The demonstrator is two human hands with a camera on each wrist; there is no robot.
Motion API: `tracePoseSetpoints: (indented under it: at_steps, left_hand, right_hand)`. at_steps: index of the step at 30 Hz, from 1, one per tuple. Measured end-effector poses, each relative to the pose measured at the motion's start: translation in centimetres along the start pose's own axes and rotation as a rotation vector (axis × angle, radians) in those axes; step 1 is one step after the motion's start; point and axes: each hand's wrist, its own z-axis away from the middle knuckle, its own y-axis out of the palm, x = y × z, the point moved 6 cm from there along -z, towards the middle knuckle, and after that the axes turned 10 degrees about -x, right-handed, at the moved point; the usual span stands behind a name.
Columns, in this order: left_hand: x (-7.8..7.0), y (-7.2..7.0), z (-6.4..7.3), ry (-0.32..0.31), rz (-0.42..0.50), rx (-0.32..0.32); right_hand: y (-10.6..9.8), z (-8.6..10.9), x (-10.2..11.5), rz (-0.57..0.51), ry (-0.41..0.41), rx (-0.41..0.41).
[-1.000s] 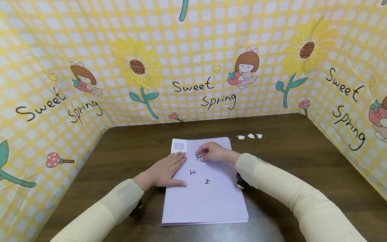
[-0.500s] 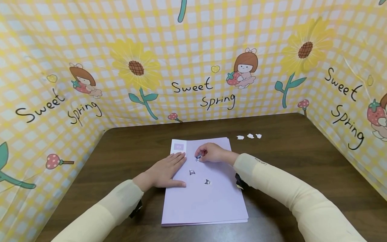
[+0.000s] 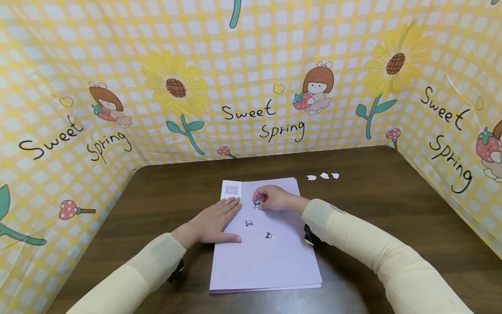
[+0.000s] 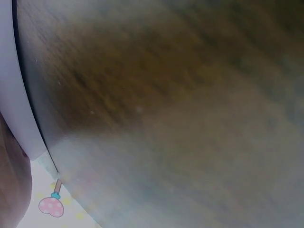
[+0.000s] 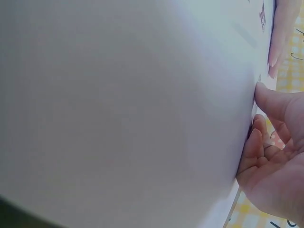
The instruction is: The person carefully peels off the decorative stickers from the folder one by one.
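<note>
A lilac paper folder point(image 3: 270, 266) lies on the table, with a white strip and small purple label at its top left. My left hand point(image 3: 213, 220) rests flat on its left side, fingers spread. Near the folder's upper middle, my right hand point(image 3: 274, 198) pinches a small dark-and-white cartoon sticker point(image 3: 256, 206) with thumb and forefinger, right at the surface. Two similar stickers lie lower down, one left of centre point(image 3: 249, 223) and one to the right point(image 3: 269, 235). In the right wrist view, the right thumb point(image 5: 270, 99) touches the folder and the other fingers curl under.
Several small white cut-out pieces, among them a middle one point(image 3: 324, 176), lie in a row on the dark wooden table point(image 3: 164, 187) beyond the folder's top right. A yellow checked cloth point(image 3: 251, 65) with printed flowers stands around the back and sides.
Almost nothing differs. The right fingertips stay at the same sticker with only slight shifts, and the left hand keeps its place on the folder.
</note>
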Motion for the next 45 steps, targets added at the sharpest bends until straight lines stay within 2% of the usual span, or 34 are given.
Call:
tracePoseSetpoints:
  at_steps: [4, 9, 21, 31, 39, 45]
  left_hand:
    - [-0.06, -0.20, -0.02, 0.008, 0.001, -0.010]
    - [-0.21, -0.23, 0.05, 0.002, 0.017, 0.012]
    - [-0.21, -0.33, -0.01, -0.001, 0.019, 0.013]
    - [-0.24, -0.30, 0.07, 0.009, 0.019, -0.008]
    - [-0.17, -0.24, 0.05, 0.002, 0.016, -0.007]
    - [-0.20, -0.31, 0.05, 0.007, 0.017, -0.010]
  right_hand:
    - [-0.07, -0.02, 0.15, 0.016, -0.009, -0.003]
    - [0.06, 0.04, 0.26, 0.026, -0.019, 0.007]
    - [-0.05, -0.20, 0.00, -0.012, -0.036, 0.001]
    - [0.14, -0.37, -0.13, -0.001, 0.009, -0.028]
    - [-0.02, -0.24, 0.30, 0.019, -0.012, -0.010]
    - [-0.06, -0.25, 0.41, 0.044, -0.008, -0.030]
